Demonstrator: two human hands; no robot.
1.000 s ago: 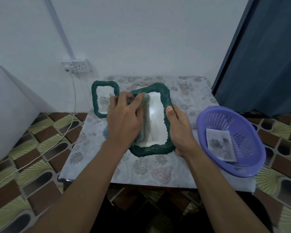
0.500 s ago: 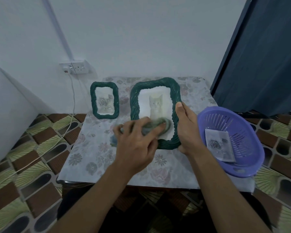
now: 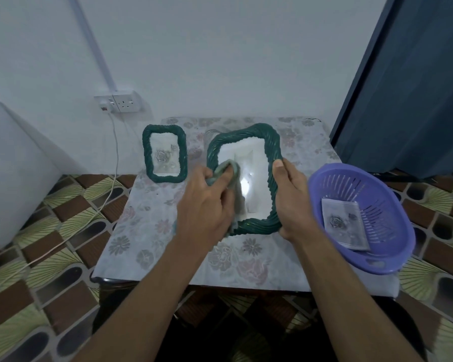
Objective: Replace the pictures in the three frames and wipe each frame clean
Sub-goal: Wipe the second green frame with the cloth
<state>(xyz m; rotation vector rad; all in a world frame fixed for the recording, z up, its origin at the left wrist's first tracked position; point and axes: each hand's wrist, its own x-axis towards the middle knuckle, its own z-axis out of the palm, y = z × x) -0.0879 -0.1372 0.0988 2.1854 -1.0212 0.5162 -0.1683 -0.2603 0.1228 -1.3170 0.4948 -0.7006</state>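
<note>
A large green woven frame [image 3: 271, 152] is held tilted up over the middle of a floral-covered table [image 3: 147, 231]. Whether its lower edge rests on the table cannot be told. The right rim is gripped by the right hand [image 3: 293, 205], thumb laid on the front and fingers wrapped behind, out of sight. A soft, limp grey-green cloth [image 3: 226, 168] is bunched in the curled fingers of the left hand [image 3: 207, 205] and pressed to the glass near the left rim. The frame is judged light and stiff. Its ribbed weave offers a sure hold, while the shiny glass is probably fragile and easily smudged, so the rim is best gripped. A smaller matching frame [image 3: 164, 155] stands at the back left.
</note>
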